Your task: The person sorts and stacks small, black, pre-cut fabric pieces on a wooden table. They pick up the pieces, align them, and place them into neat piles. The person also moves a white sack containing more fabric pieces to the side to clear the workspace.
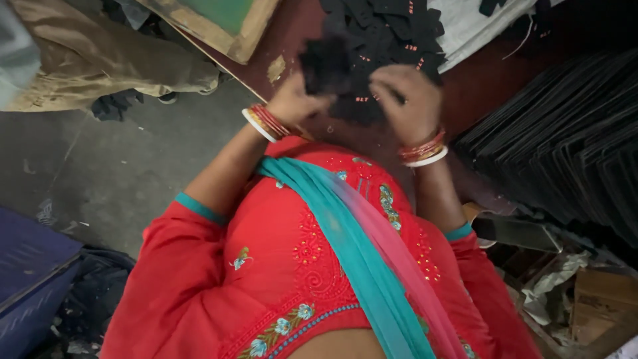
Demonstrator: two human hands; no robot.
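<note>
A heap of small black cut pieces (379,33) lies on a maroon tabletop (485,93) in front of me. My left hand (292,100), with red and white bangles at the wrist, pinches a blurred black piece (322,66) at the heap's near left edge. My right hand (409,100), also bangled, is knuckles-up on the heap, its fingers curled into the black pieces. What lies under that palm is hidden. My red embroidered top and teal scarf fill the lower part of the view.
Stacks of black sheets (571,146) stand on the right. A white sack (472,23) lies behind the heap. A wood-framed green board (219,20) and tan cloth (86,60) lie at top left, and a blue crate (26,279) sits on the grey floor (119,166).
</note>
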